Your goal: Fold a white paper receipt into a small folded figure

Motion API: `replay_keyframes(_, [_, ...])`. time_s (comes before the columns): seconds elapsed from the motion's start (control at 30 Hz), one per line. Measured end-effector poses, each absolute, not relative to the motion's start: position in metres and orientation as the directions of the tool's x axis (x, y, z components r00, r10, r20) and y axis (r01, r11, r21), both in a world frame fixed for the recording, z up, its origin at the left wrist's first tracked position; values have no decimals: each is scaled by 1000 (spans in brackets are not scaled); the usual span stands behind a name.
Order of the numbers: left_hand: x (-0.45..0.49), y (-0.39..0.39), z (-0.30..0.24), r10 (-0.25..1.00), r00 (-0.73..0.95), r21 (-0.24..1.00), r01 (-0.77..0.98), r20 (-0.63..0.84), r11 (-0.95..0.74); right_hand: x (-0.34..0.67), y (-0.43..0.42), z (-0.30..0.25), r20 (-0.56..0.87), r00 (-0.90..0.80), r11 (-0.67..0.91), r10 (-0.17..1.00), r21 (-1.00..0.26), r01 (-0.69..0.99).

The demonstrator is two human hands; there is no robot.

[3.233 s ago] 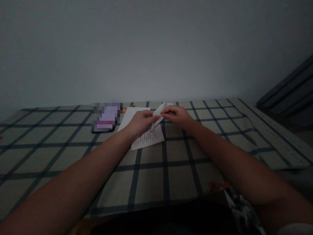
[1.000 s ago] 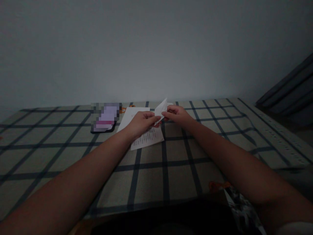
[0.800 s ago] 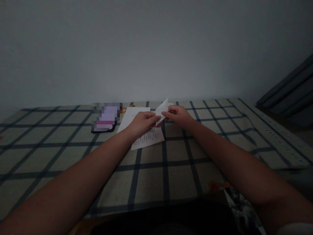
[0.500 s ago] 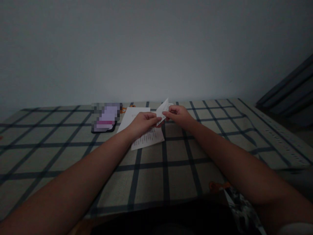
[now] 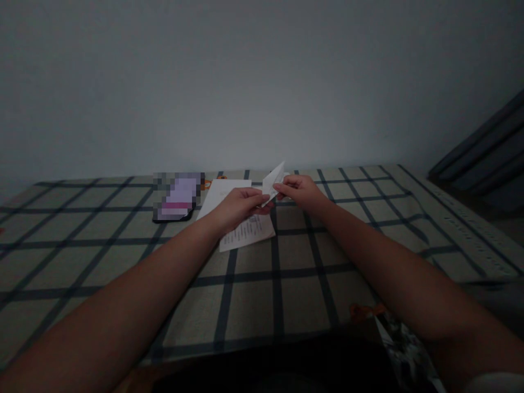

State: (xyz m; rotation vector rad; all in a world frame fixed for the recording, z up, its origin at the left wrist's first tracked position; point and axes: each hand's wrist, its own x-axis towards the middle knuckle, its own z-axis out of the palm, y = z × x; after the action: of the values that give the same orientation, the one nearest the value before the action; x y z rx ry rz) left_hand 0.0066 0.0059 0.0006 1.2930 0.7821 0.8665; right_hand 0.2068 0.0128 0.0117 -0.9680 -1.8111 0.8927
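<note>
A folded piece of white paper [image 5: 273, 178] is held up between both hands, one pointed corner rising above the fingers. My left hand [image 5: 242, 204] pinches its lower left side between thumb and fingers. On the other side, my right hand [image 5: 298, 188] is closed on the paper's right edge with thumb and fingertips. Part of the folds is hidden behind the fingers. Beneath my left hand lies a printed sheet [image 5: 248, 233] with lines of text, partly covered by the hand. A plain white sheet [image 5: 223, 191] lies just behind it.
A phone [image 5: 178, 197] with a blurred, lit screen lies left of the sheets. The checked tablecloth [image 5: 295, 295] reaches back to a pale wall [image 5: 262, 87]. Dark folded fabric [image 5: 487, 158] hangs at the far right. An orange item [image 5: 366, 311] is near the front edge.
The folded paper has tilted slightly, its tip shifting a little up and to the right. Both hands keep their grip, with only small finger movements.
</note>
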Motion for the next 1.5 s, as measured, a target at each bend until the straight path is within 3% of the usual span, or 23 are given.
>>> replay_keyframes(0.17, [5, 8, 0, 900, 435, 1000, -19, 17, -10, 206, 16, 8, 313, -315, 377, 896, -911, 167])
replay_keyframes(0.6, [7, 0, 11, 941, 339, 987, 146, 6, -59, 201, 14, 6, 277, -318, 331, 907, -935, 130])
replay_keyframes(1.1, [7, 3, 4, 913, 408, 1000, 18, -16, 9, 204, 13, 12, 302, -222, 347, 927, -917, 199])
replay_keyframes(1.33, [6, 0, 8, 912, 407, 948, 264, 57, -178, 204, 11, 14, 312, -229, 365, 922, -896, 251])
replay_keyframes(1.5, [6, -3, 13, 909, 406, 911, 332, 97, -246, 204, 10, 14, 317, -212, 366, 924, -895, 256])
